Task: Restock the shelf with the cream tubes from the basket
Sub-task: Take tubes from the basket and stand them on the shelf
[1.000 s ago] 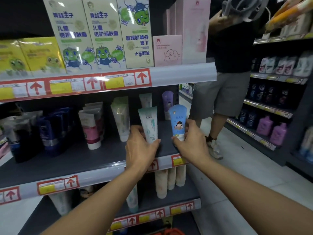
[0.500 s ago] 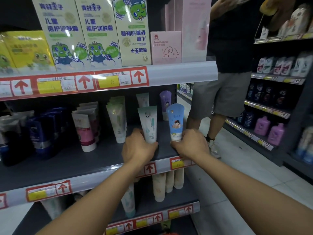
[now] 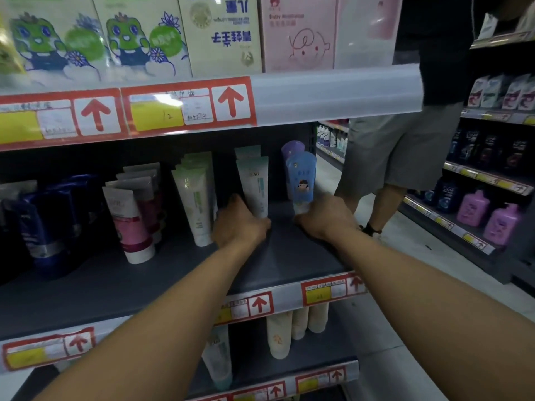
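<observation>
Fingers of our left hand [image 3: 238, 224] curled round the foot of a pale green tube [image 3: 254, 186] at the centre of the frame, and those of our right hand [image 3: 322, 218] wrapped the cap end of a blue tube [image 3: 301, 180] just to its right, so both hands were holding, not spread. Both tubes stood upright, cap down, on the middle shelf [image 3: 289, 261], each with a like tube close behind it: another green one [image 3: 247, 150] and a purple one [image 3: 292, 149]. To the left stood a row of white and green tubes [image 3: 195, 204], then pink and white tubes [image 3: 133, 221], then dark blue ones [image 3: 43, 227] toward the left edge. We could not see the basket at all, so we could not tell how many tubes were left to place. We judged the step in hand to be seating these two in their rows. To do it well, we would push each straight back until it met the tube behind, keep the caps flat on the shelf, and let go one hand at a time so neither tipped against its neighbour. At the right of the frame another person in grey shorts [image 3: 405, 151] stood in the aisle, well apart from our arms.
</observation>
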{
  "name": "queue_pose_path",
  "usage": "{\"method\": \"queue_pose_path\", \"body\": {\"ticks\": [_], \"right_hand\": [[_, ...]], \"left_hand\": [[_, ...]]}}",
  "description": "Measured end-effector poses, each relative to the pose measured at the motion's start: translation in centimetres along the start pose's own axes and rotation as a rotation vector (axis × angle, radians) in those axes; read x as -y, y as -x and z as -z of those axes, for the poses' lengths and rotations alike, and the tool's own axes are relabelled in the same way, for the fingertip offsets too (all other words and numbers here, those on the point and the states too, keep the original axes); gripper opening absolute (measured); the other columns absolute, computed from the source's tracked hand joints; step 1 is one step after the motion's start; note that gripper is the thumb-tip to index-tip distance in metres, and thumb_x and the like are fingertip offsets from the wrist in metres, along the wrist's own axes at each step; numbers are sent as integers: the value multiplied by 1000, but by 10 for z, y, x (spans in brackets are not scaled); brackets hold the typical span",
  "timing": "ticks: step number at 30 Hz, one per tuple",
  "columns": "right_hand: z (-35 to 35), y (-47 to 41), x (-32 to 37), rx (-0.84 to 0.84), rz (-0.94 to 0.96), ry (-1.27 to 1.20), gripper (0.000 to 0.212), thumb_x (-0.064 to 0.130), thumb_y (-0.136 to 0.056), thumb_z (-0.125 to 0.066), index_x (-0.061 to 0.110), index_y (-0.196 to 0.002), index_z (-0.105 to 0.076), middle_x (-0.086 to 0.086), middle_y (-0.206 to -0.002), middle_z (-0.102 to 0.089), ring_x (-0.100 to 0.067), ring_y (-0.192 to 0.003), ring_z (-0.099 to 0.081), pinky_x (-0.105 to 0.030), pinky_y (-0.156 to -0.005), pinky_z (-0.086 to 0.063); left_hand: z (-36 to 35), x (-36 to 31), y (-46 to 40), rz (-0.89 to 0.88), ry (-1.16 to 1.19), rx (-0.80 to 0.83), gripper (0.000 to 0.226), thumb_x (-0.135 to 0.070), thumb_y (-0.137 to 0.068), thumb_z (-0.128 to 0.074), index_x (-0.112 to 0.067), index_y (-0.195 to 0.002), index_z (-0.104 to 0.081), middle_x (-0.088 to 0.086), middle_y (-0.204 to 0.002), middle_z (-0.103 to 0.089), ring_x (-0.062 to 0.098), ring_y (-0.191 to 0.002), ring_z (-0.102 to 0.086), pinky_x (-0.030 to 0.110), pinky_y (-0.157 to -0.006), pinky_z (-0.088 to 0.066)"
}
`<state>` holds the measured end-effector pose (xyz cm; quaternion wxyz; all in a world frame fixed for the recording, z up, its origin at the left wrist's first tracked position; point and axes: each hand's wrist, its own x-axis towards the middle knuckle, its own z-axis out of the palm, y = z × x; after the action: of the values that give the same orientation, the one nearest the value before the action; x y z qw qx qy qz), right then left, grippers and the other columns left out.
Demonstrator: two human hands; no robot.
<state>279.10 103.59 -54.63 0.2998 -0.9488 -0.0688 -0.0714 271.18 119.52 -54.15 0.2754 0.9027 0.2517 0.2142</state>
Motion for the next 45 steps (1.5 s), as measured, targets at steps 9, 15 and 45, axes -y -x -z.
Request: {"method": "queue_pose_path", "body": {"ticks": [9,15,45], "right_hand": [[-15,-39,1,-10,29,-33,53,54,-81,-74,14,-114,-64,-11,-111,-69,-31,-95,-66,-33,-71,-49],[-22,-39,-2,-58,84,17,51,58,-79,-69,17,-109,-69,-5,-94,-64,-27,-83,-62,-32,-67,-50],[-16,-36,-3,-24,59,63,64,69,-76,-56,21,-116,-68,-8,-111,-64,-29,-101,-63,-35,-81,-54]], "left_hand": [[-23,-3,-30,15,92,-64,60,-35,-83,-83,-14,-131,-53,10,-134,-64,34,-123,-62,36,-84,-49],[-26,3,-32,56,158,-48,56,-43,-80,-82,-15,-123,-57,7,-126,-69,31,-116,-67,35,-83,-53],[-27,6,-35,27,-10,-10,76,-43,-83,-85,-4,-138,-50,16,-140,-59,37,-130,-57,43,-99,-52]]}}
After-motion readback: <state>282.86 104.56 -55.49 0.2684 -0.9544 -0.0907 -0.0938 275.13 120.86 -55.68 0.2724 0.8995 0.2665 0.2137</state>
